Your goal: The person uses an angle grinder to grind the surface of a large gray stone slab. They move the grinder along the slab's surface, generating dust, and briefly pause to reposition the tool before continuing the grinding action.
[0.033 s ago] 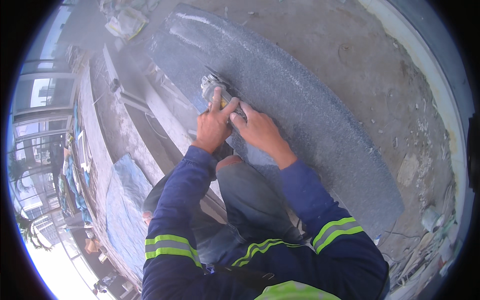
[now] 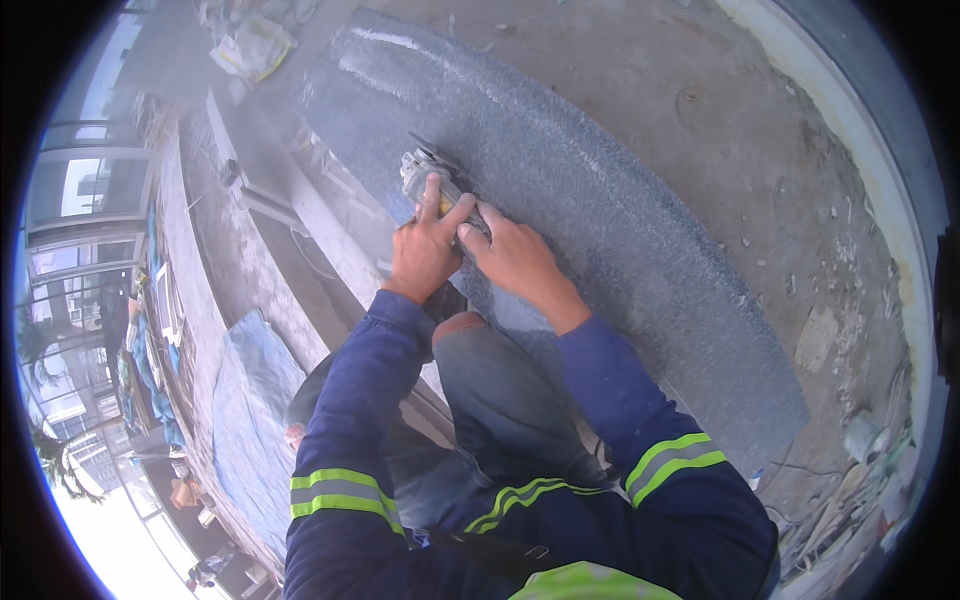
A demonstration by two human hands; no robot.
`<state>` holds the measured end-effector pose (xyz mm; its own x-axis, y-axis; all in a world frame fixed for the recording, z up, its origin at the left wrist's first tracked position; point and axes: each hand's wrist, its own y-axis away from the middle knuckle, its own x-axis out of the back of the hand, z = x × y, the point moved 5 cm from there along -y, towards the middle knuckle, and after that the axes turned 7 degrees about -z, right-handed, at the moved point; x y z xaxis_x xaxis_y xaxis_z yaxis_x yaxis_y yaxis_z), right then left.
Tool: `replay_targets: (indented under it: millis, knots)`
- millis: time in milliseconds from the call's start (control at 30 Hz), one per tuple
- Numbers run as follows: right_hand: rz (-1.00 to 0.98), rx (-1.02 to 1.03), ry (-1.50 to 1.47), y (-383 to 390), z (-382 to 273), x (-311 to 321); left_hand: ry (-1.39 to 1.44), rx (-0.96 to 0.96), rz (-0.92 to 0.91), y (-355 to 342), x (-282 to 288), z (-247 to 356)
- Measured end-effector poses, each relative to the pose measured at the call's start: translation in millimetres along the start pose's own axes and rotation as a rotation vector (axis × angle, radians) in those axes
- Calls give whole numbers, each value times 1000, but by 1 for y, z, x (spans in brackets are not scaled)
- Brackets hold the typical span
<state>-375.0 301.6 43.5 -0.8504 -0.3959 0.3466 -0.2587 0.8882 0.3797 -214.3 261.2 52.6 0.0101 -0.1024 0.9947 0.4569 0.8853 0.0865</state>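
Observation:
An angle grinder (image 2: 420, 170) with a dusty, pale head and a yellow patch on its body sits over a long grey speckled stone slab (image 2: 640, 260), near the slab's left edge. My left hand (image 2: 425, 250) is closed on the grinder, its fingers lying over the head and body. My right hand (image 2: 515, 260) grips the grinder's body just to the right, thumb beside the left hand's fingers. The disc is mostly hidden under the tool. Pale streaks of dust mark the slab's far end, and my bent knee (image 2: 455, 335) is just below my hands.
Long pale boards (image 2: 250, 230) lie along the left, with a blue tarp (image 2: 250, 380) beside them. A crumpled plastic bag (image 2: 250, 50) lies at the top left. Rubble, cables and a pale bucket (image 2: 862, 435) are at the right, near a curved pale edge. Glazed frames line the far left.

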Motion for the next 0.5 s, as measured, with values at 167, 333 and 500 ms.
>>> replay_targets:
  millis: [167, 333, 500]
  knots:
    - [19, 7, 2, -29, -7, -5, 16, 17, -55, -17, -3, -28]
    - [40, 20, 37, -59, -9, -5, -26, -4, 23, -38, -5, -44]
    - [8, 14, 25, -62, -14, -1, -38, 4, -1, -43, 0, -43]
